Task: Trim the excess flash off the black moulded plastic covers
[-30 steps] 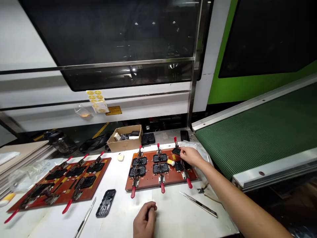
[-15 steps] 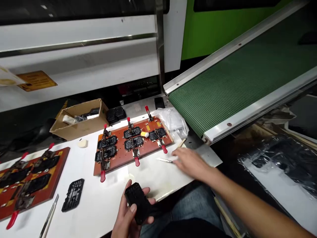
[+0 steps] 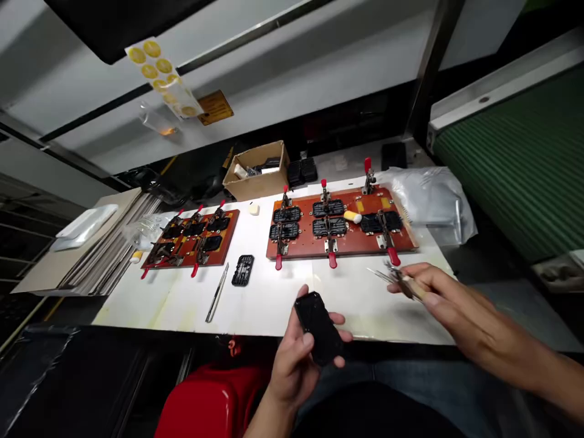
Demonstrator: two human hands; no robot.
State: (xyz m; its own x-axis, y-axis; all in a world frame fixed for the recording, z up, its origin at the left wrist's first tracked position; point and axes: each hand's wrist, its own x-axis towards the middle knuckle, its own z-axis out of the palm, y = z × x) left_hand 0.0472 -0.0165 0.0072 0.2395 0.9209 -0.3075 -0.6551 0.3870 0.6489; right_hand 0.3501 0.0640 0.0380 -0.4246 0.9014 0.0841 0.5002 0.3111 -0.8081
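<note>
My left hand [image 3: 298, 359] is closed around a black plastic part [image 3: 319, 328], a flat rectangular piece with rounded corners, held over the table's front edge. My right hand [image 3: 456, 304] pinches a wooden-handled tool [image 3: 414, 288]; its metal end is blurred and points left, so its exact kind is unclear. Just ahead of that hand stands a reddish-brown fixture board [image 3: 303, 248] with red-handled toggle clamps and several black parts in it. On the white tabletop lies another black slotted part [image 3: 243, 270], with a slim metal knife-like tool [image 3: 217, 293] beside it.
A second clamp board [image 3: 232, 234] is on the left. Behind stand a cardboard box [image 3: 260, 184] and stacked black parts [image 3: 302, 171]. A plastic bag [image 3: 429, 194] lies beside the green conveyor [image 3: 515, 152]. A red stool [image 3: 201, 404] is below the table.
My view has swung left. My right hand, earlier reaching down to the tabletop near the tools, is now raised with the wooden-handled tool. My left hand keeps the black part.
</note>
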